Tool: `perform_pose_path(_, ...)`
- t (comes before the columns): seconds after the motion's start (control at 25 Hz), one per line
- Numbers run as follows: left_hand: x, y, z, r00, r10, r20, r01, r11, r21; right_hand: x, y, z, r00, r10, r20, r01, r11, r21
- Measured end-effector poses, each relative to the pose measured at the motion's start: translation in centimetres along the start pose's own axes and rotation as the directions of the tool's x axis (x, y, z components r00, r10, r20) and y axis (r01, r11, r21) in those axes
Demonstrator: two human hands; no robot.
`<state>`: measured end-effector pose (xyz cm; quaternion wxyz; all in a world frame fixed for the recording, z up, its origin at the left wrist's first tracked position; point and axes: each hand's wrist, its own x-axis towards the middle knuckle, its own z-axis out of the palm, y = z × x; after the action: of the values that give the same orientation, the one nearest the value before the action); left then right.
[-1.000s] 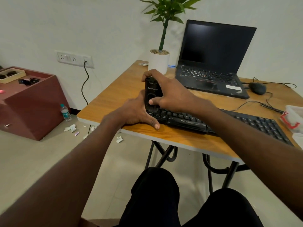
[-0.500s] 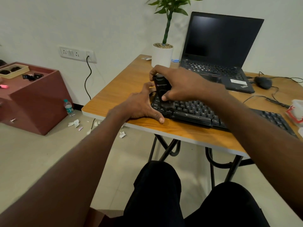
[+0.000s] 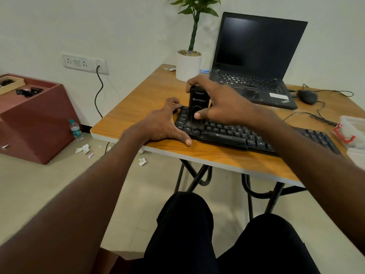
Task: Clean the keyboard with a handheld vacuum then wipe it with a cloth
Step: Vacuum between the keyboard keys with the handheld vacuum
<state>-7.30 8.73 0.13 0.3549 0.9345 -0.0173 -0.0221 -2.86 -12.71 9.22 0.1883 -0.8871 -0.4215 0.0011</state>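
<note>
Since the earlier frame, the handheld vacuum has shifted little along the keyboard and remains at its left end; the left thumb now lies further out on the table.

Head view: the right hand grips the vacuum from above, fingers curled over its top, thumb pressed on its front. The vacuum stands upright, nozzle on the keys (contact area blurred). The left hand rests spread wide at the keyboard's left edge, fingers relaxed, holding nothing. At 12 o'clock from the vacuum stands a potted plant; at 1 o'clock, an open laptop; at 3 o'clock, a mouse. No cloth is identifiable.
</note>
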Motion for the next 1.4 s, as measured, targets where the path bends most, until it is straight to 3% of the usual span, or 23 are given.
perform_pose_path(0.12, -0.1, 0.1, -0.2, 1.000, 0.006, -0.001, -0.006, 1.000, 0.004, -0.2, 0.9, -2.1, 0.975, 0.209, 0.081, -0.200, 0.974, -0.105)
perform_pose_path(0.16, -0.1, 0.2, -0.1, 1.000, 0.009, -0.002, -0.009, 1.000, 0.006, 0.0, 0.9, -2.4, 0.973, 0.217, 0.072, -0.210, 0.973, -0.094)
perform_pose_path(0.28, -0.1, 0.2, 0.0, 1.000, 0.006, -0.002, -0.006, 1.000, -0.003, -0.2, 0.3, -1.1, 0.997, 0.074, -0.005, -0.073, 0.996, 0.051)
perform_pose_path(0.4, 0.0, 0.1, -0.1, 1.000, 0.003, -0.005, -0.003, 1.000, -0.011, -0.4, 0.5, -1.7, 0.982, 0.156, 0.106, -0.147, 0.985, -0.087)
perform_pose_path(0.48, 0.0, 0.1, -0.1, 1.000, 0.011, -0.004, -0.011, 1.000, -0.018, -0.3, 0.2, -2.7, 0.977, 0.202, 0.073, -0.175, 0.945, -0.277)
perform_pose_path(0.52, 0.1, 0.1, -0.1, 1.000, 0.013, -0.002, -0.013, 1.000, -0.024, -0.4, -0.1, -2.6, 0.988, 0.153, 0.014, -0.142, 0.947, -0.289)
perform_pose_path(0.6, 0.2, 0.0, 0.1, 1.000, 0.013, -0.006, -0.013, 0.999, -0.029, -0.9, -0.6, -1.2, 0.999, 0.022, -0.043, -0.028, 0.989, -0.147)
perform_pose_path(0.68, 0.3, -0.2, 0.1, 1.000, 0.017, -0.012, -0.017, 1.000, -0.024, -1.8, -0.2, -0.6, 0.999, 0.006, 0.033, -0.004, 0.999, -0.045)
perform_pose_path(0.76, 0.3, -0.2, 0.1, 1.000, 0.027, -0.011, -0.028, 1.000, -0.014, -2.1, 0.9, -2.3, 0.980, 0.105, 0.168, -0.076, 0.983, -0.167)
perform_pose_path(0.84, 0.4, -0.2, 0.0, 0.999, 0.031, -0.007, -0.031, 0.999, -0.009, -2.0, 1.4, -3.7, 0.971, 0.160, 0.176, -0.100, 0.946, -0.309)
perform_pose_path(0.96, 0.4, -0.3, 0.0, 1.000, 0.026, -0.006, -0.026, 0.999, -0.019, -2.6, 1.1, -2.4, 0.998, 0.043, 0.041, -0.036, 0.985, -0.169)
perform_pose_path(1.04, 0.4, -0.4, 0.0, 1.000, 0.024, -0.003, -0.024, 1.000, -0.018, -3.5, 1.6, -1.9, 0.997, 0.044, 0.059, -0.041, 0.998, -0.049)
perform_pose_path(1.12, 0.4, -0.5, 0.0, 1.000, 0.026, -0.005, -0.027, 0.999, -0.030, -4.1, 2.6, -3.4, 0.980, 0.129, 0.148, -0.111, 0.986, -0.123)
perform_pose_path(1.2, 0.5, -0.4, 0.0, 1.000, 0.030, -0.002, -0.030, 0.999, -0.033, -4.0, 3.4, -4.4, 0.973, 0.186, 0.139, -0.153, 0.964, -0.218)
perform_pose_path(1.32, 0.6, -0.4, 0.0, 1.000, 0.026, 0.000, -0.026, 0.999, -0.031, -3.8, 3.0, -3.1, 0.994, 0.107, 0.025, -0.107, 0.994, 0.015)
perform_pose_path(1.4, 0.6, -0.5, 0.0, 1.000, 0.019, 0.001, -0.019, 0.999, -0.037, -3.9, 3.6, -2.3, 0.980, 0.195, -0.025, -0.192, 0.976, 0.102)
